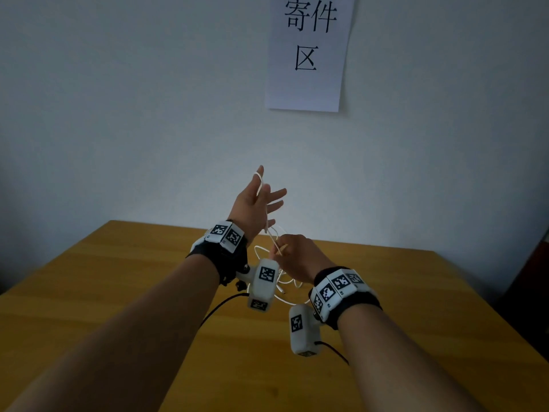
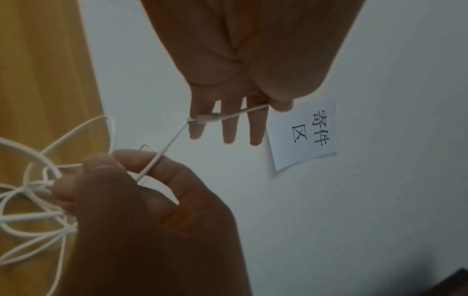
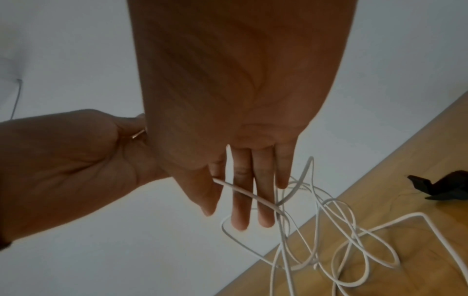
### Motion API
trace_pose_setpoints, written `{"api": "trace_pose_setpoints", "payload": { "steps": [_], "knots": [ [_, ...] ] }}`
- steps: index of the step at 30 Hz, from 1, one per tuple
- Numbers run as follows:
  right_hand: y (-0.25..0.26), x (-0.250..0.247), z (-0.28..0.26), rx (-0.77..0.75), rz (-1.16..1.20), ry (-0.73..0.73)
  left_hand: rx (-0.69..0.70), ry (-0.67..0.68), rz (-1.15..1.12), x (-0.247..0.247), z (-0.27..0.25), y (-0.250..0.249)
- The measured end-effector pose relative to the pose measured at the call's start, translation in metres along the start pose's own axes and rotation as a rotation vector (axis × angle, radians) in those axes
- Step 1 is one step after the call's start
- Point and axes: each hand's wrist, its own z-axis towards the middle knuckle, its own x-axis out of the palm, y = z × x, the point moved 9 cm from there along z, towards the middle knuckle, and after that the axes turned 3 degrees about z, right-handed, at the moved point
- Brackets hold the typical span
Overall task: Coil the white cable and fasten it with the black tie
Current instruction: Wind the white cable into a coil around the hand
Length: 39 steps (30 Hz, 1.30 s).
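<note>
My left hand point(image 1: 267, 191) is raised above the table with its fingers spread and straight. The white cable point(image 1: 262, 194) is hooked over its thumb. In the left wrist view the cable point(image 2: 235, 114) crosses the fingers to the little finger. Lower down, my right hand point(image 1: 285, 248) pinches the cable between thumb and forefinger point(image 3: 215, 192). The rest of the cable point(image 3: 341, 230) hangs in loose tangled loops onto the table. The black tie point(image 3: 445, 188) lies on the table beyond the loops, apart from both hands.
The wooden table point(image 1: 386, 292) stands against a pale wall. A paper sign point(image 1: 309, 52) with printed characters hangs on the wall above. Black leads run from the wrist cameras point(image 1: 264, 286) over the near part of the table.
</note>
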Motion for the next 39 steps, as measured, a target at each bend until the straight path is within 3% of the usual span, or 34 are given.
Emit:
{"api": "trace_pose_setpoints", "payload": {
  "steps": [4,10,12,16,20,23,28,35,39],
  "knots": [
    [0.0,-0.004,-0.002,0.04,-0.028,-0.004,0.094,-0.021,0.195,0.0,0.007,-0.005],
    [0.004,-0.014,-0.001,0.067,-0.193,-0.031,0.267,0.014,0.679,0.018,0.003,-0.009],
    [0.004,-0.02,-0.002,0.075,-0.242,-0.052,0.218,0.07,0.785,0.018,0.008,0.005],
    [0.006,-0.033,-0.005,0.048,-0.357,-0.103,0.104,0.214,1.267,0.019,0.004,0.024],
    [0.007,-0.04,-0.007,-0.004,-0.443,-0.123,0.068,0.248,1.454,0.018,-0.006,0.025],
    [0.003,-0.042,-0.008,-0.015,-0.445,-0.129,-0.028,0.264,1.458,0.013,-0.009,0.03],
    [-0.006,-0.047,-0.01,0.008,-0.389,-0.148,-0.22,0.32,1.226,0.008,-0.004,0.047],
    [-0.021,-0.05,-0.005,0.031,-0.318,-0.204,-0.167,0.085,1.006,-0.012,0.005,0.025],
    [-0.033,-0.053,-0.004,0.071,-0.302,-0.213,-0.135,-0.068,1.004,-0.029,0.009,0.014]
  ]
}}
